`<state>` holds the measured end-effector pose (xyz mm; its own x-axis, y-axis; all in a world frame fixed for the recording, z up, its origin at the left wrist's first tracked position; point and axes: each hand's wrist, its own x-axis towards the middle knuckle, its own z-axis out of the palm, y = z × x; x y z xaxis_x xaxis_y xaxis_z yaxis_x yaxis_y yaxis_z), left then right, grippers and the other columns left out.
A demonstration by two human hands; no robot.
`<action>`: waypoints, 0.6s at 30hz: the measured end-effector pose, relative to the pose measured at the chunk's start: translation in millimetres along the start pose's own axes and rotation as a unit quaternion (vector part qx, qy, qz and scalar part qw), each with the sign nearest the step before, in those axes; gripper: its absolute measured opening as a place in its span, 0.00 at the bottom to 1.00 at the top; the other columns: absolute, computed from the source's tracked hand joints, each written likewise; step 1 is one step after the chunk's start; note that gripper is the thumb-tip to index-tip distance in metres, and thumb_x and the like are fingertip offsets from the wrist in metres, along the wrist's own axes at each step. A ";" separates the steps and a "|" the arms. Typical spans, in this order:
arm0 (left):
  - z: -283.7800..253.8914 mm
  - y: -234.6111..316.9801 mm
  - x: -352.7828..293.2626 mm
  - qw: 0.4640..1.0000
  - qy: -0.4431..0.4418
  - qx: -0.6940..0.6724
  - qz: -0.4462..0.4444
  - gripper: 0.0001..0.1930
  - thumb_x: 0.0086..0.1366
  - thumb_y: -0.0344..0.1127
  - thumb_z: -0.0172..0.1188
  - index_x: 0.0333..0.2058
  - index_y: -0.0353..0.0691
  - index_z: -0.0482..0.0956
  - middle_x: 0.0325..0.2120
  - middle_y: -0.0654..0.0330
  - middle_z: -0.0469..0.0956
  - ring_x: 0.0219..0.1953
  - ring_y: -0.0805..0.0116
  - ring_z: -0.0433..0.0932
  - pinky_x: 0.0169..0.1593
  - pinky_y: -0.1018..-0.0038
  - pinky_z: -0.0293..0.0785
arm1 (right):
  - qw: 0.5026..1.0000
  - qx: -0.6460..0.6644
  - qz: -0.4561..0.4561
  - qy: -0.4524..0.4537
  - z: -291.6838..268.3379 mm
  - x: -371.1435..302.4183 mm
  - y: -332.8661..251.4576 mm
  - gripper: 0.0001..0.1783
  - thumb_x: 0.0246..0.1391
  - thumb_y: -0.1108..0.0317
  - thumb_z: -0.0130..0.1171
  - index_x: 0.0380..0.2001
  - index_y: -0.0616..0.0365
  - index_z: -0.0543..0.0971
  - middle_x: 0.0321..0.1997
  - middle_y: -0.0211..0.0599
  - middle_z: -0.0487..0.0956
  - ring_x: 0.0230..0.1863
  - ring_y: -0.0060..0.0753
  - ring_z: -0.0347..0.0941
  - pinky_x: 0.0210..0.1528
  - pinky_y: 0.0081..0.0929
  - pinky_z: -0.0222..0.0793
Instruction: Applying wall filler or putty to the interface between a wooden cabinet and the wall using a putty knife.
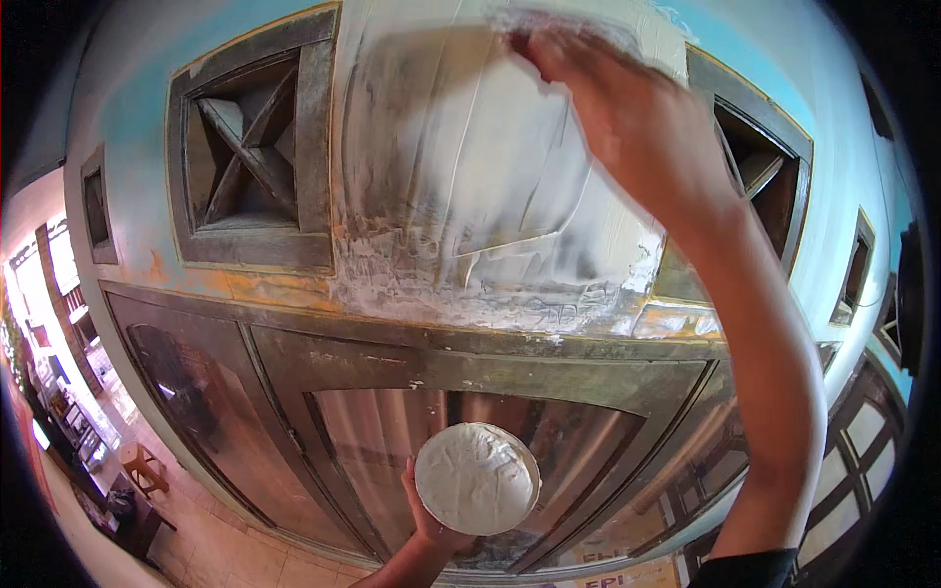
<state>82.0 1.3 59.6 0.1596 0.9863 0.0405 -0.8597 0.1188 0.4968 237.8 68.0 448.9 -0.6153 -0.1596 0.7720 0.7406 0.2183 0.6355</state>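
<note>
Head: two hands [627,118] [427,512], one bowl [533,463]

Bowl [535,463] before glazed panel [368,436], below plaster patch [500,186] between two vents [315,157].

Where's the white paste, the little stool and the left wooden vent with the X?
White paste [474,482]: head view, middle of its top surface.
Brown stool [140,454]: head view, its seat.
Left wooden vent [246,155]: head view, where its slats cross.

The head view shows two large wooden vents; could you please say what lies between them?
In the head view, a white-smeared wall patch and the right hand lie between the left vent and right vent.
</note>
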 end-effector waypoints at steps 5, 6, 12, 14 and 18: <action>-2.4 -12.7 3.4 1.000 -0.004 -0.009 0.010 0.48 0.63 0.81 0.33 0.69 0.53 0.65 0.67 0.59 0.68 0.67 0.47 0.68 0.66 0.42 0.64 | 0.997 -0.066 0.021 -0.020 28.5 14.7 47.3 0.21 0.63 0.73 0.49 0.59 0.55 0.75 0.60 0.40 0.79 0.56 0.49 0.78 0.52 0.42 0.79; -2.2 -14.9 5.5 1.000 0.013 -0.025 -0.008 0.48 0.63 0.81 0.34 0.69 0.53 0.65 0.67 0.59 0.68 0.67 0.47 0.68 0.66 0.42 0.64 | 0.990 -0.114 0.051 -0.059 36.1 4.5 46.3 0.25 0.62 0.73 0.51 0.62 0.47 0.74 0.62 0.33 0.78 0.54 0.47 0.79 0.48 0.43 0.82; -23.2 -9.3 4.0 0.998 -0.028 -0.052 0.027 0.48 0.62 0.81 0.36 0.69 0.52 0.66 0.66 0.57 0.68 0.66 0.46 0.69 0.66 0.42 0.65 | 0.980 -0.136 -0.087 -0.117 35.6 -102.1 -54.5 0.31 0.60 0.64 0.52 0.66 0.63 0.69 0.65 0.49 0.73 0.66 0.57 0.69 0.63 0.50 0.72; -14.2 -5.9 -2.4 0.999 -0.007 -0.007 0.044 0.47 0.62 0.80 0.37 0.68 0.52 0.66 0.66 0.56 0.68 0.66 0.46 0.69 0.66 0.42 0.65 | 0.981 -0.068 -0.116 -0.142 21.1 -136.7 -85.7 0.29 0.58 0.63 0.54 0.61 0.64 0.75 0.65 0.52 0.73 0.65 0.62 0.68 0.62 0.56 0.72; -23.8 -8.6 -2.1 0.999 -0.005 -0.017 0.037 0.47 0.62 0.80 0.39 0.68 0.51 0.67 0.65 0.55 0.69 0.65 0.45 0.69 0.66 0.42 0.64 | 0.977 0.006 -0.120 -0.178 -4.9 -170.8 -121.7 0.27 0.57 0.62 0.57 0.58 0.64 0.78 0.62 0.51 0.77 0.64 0.59 0.72 0.61 0.54 0.72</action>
<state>77.5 0.9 34.7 0.1000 0.9915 0.0835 -0.8855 0.0504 0.4620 254.1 63.9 239.8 -0.8270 0.1363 0.5454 0.5619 0.2278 0.7952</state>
